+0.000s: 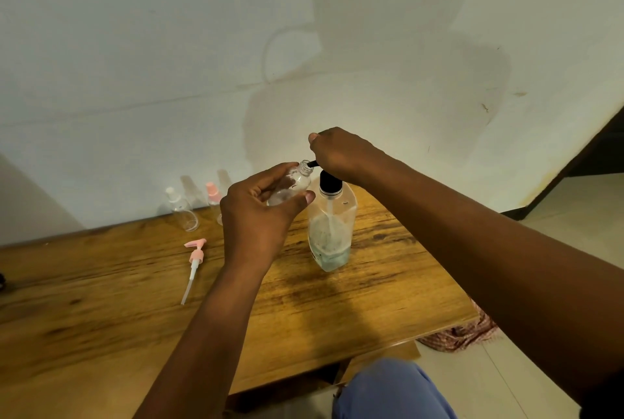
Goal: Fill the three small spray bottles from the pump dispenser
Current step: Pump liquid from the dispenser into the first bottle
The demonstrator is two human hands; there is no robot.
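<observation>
The small spray bottle (293,186) is being held uncapped in the left hand (260,212), above the table (101,310), its fingers (270,178) clamped around the clear body and its thumb across the near side. Its open neck is sitting right at the black spout of the pump dispenser (332,226), which is standing just beside it on the table, partly full of pale liquid. The right hand (341,155) is bearing down on the pump head, fingers closed over it. The bottle is looking light, thin-walled and slippery if wetted, so gripping around the mid-body seems best, gently enough not to squash it. To the left a loose pink pump top (194,263) is lying on the table. Farther back, by the wall (169,64), a white-capped bottle (182,211) and a pink-capped bottle (214,200) are standing, waiting.
</observation>
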